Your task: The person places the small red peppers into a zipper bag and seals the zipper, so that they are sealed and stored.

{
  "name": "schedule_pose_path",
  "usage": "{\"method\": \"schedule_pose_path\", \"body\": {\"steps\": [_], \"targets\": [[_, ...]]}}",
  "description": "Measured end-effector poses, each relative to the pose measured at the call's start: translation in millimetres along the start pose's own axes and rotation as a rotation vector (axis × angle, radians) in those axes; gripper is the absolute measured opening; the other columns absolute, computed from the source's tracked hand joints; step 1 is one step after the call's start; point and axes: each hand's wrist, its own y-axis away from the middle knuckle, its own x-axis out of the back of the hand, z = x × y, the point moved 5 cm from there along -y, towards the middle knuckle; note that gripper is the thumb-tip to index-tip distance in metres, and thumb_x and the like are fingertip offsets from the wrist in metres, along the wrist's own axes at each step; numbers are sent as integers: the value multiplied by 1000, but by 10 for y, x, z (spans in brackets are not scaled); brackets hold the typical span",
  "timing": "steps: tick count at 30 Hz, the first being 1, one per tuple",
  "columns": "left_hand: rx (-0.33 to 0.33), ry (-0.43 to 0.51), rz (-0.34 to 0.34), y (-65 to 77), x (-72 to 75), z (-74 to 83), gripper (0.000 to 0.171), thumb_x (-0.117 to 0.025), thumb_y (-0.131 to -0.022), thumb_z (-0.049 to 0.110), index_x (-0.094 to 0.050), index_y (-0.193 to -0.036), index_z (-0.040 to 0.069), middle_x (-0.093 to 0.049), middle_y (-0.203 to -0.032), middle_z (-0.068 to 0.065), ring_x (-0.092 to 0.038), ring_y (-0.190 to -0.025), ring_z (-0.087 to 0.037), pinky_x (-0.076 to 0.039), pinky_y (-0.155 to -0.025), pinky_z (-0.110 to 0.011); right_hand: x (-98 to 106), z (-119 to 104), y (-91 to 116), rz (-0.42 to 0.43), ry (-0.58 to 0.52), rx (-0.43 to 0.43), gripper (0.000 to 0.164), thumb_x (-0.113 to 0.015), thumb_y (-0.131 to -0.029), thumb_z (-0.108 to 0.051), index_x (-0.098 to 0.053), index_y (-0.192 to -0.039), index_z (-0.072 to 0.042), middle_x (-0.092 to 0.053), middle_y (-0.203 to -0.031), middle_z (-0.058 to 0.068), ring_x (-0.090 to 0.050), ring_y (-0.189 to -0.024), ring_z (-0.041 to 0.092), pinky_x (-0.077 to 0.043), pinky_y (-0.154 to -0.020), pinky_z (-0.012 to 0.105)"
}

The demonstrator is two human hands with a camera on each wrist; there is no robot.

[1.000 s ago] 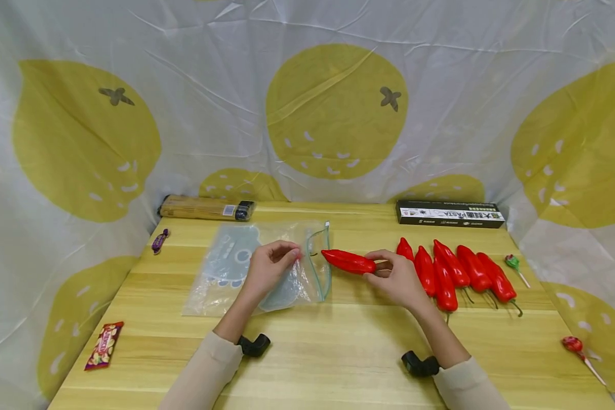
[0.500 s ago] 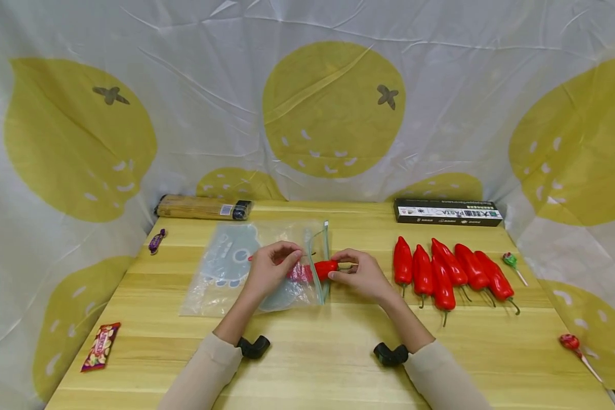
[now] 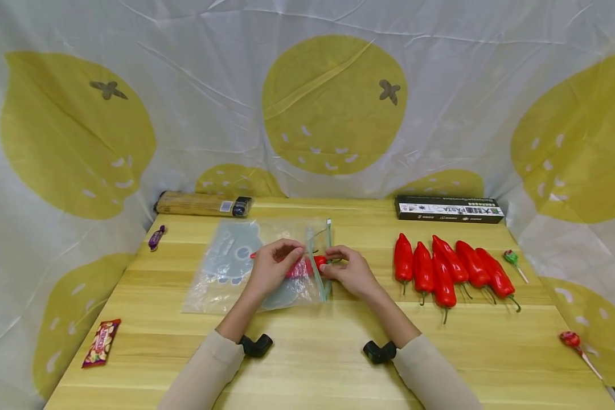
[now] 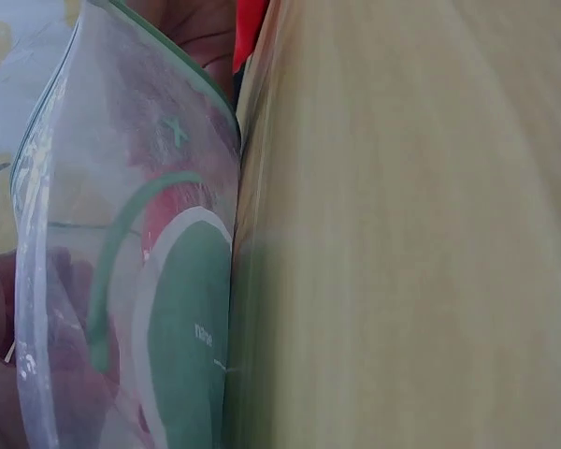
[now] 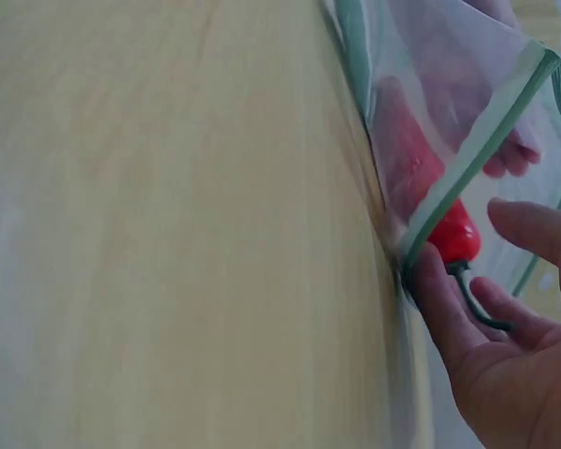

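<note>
The left hand pinches the zip bag; the right hand, fingers apart, is beside the red pepper, mostly inside — probably light, firm, slick, best held near its stem.

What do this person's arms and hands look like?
The left hand and right hand wear no gloves. The left sleeve and right sleeve are plain beige; past their ends sit a black, bent left wrist camera and a matching right wrist camera.
</note>
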Motion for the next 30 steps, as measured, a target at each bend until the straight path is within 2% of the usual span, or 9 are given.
{"method": "schedule_pose_path", "body": {"steps": [5, 10, 14, 16, 21, 26, 30], "targets": [[12, 23, -5, -25, 9, -25, 17, -68, -92, 23, -71, -103, 10, -72, -101, -5, -66, -97, -15, -53, -88, -21, 134, -71, 94, -4, -40, 0, 44, -62, -96, -17, -49, -134, 2, -57, -127, 22, -68, -102, 38, -57, -86, 44], [8, 29, -7, -16, 15, -37, 17, -67, -92, 22, -71, -104, 10, -72, -102, -5, -66, -99, -15, -53, -89, -22, 299, -100, 201, 43, -34, 8, 45, -49, -103, -30, -48, -134, 3, -58, -128, 25, -65, -109, 38, -55, -91, 44], [9, 29, -7, -8, 19, -45, 17, -67, -93, 21, -71, -105, 9, -72, -102, -5, -66, -99, -14, -53, -89, -21, 381, -85, 268, 48, -66, -20, 46, -42, -105, -30, -46, -135, 4, -55, -132, 27, -62, -114, 40, -53, -94, 45], [19, 33, -4, -31, 16, -119, 17, -68, -92, 22, -71, -104, 9, -72, -102, -5, -66, -99, -14, -53, -88, -19, 396, -84, 295, 37, -93, -27, 46, -40, -106, -29, -45, -136, 5, -53, -135, 28, -60, -118, 41, -51, -97, 45], [28, 46, 7, -99, -2, -336, 19, -69, -91, 28, -71, -104, 14, -71, -103, -3, -65, -101, -16, -52, -89, -19, 371, -96, 326, -16, -177, -20, 49, -36, -107, -30, -41, -138, 8, -49, -139, 30, -53, -127, 39, -45, -103, 43], [6, 26, 17, -91, -14, -334, 18, -70, -89, 34, -72, -101, 20, -72, -101, 2, -65, -99, -13, -53, -89, -24, 268, -108, 332, -90, -285, -33, 56, -34, -107, -35, -35, -140, 10, -44, -142, 32, -48, -132, 40, -40, -108, 46], [-25, 6, 38, -77, -30, -281, 17, -69, -89, 36, -72, -99, 22, -72, -98, 5, -66, -99, -12, -54, -92, -31, 156, -130, 328, -104, -342, -42, 58, -34, -106, -38, -34, -138, 10, -46, -139, 34, -49, -129, 43, -40, -108, 49]]}}
